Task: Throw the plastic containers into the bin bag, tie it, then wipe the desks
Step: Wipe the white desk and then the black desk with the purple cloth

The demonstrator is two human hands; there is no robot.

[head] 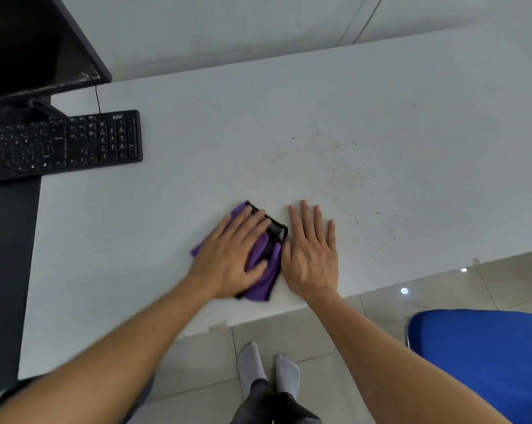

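Observation:
A purple cloth with black trim (264, 270) lies folded on the white desk (319, 117), near its front edge. My left hand (231, 252) presses flat on the cloth with its fingers spread and straight. My right hand (312, 255) lies flat on the bare desk just right of the cloth, its thumb side touching the cloth's edge. Faint brown specks and smears mark the desk surface (335, 166) beyond my right hand. No plastic containers or bin bag are in view.
A black keyboard (63, 142) and a black monitor (35, 44) stand at the desk's left end on a dark mat (8, 270). A blue chair seat (485, 359) is at the lower right. My socked feet (267, 368) stand on the tiled floor.

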